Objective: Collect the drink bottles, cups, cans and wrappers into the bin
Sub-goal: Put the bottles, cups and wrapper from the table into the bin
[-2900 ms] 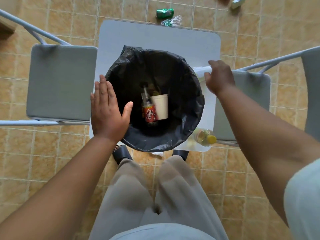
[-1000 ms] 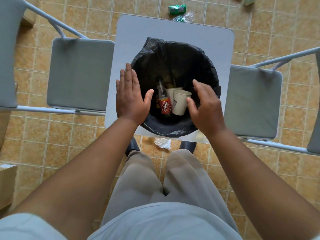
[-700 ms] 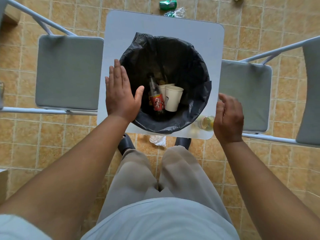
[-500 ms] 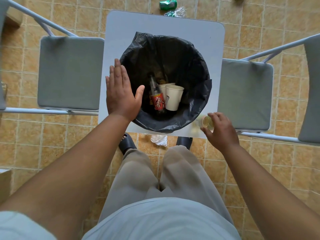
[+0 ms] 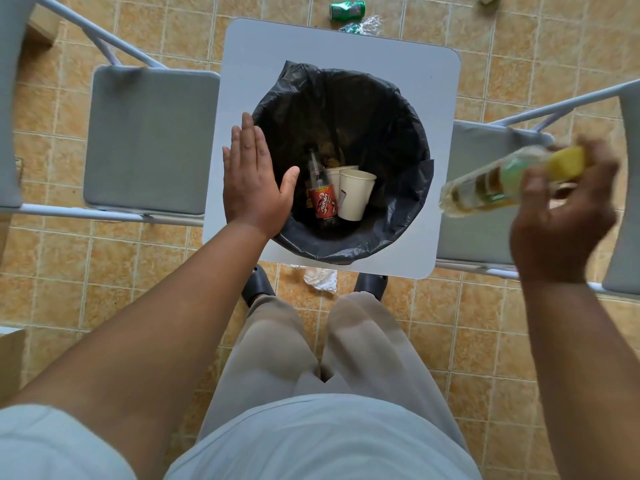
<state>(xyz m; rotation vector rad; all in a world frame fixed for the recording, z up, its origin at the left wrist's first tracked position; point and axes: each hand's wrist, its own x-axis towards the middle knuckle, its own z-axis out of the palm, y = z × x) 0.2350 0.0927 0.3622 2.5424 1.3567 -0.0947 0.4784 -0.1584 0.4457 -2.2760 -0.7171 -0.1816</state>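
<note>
- Three items already lie inside the round bin lined with a black plastic bag (image 5: 346,249): a dark bottle with a red label (image 5: 322,199) and two white paper cups (image 5: 356,195), side by side.
- That bin stands on a small white square table (image 5: 346,43), between two grey padded folding chairs (image 5: 149,140).
- Flat, with its fingers straight, the left hand (image 5: 251,181) rests on the bin's left rim and holds nothing.
- Curled round the capped end, the right hand (image 5: 561,216) grips a clear plastic bottle with a yellow cap (image 5: 485,188) in the air to the right of the bin, base towards it; the bottle is blurred.
- Left on the tiled floor are a crushed green can (image 5: 347,10) and a clear crumpled wrapper (image 5: 363,26) beyond the table, and a white crumpled wrapper (image 5: 320,278) between the person's feet.
- One more object at the top right edge is cut off and cannot be named.
- Roughly half the work looks done; the held bottle seems next for the bin.
</note>
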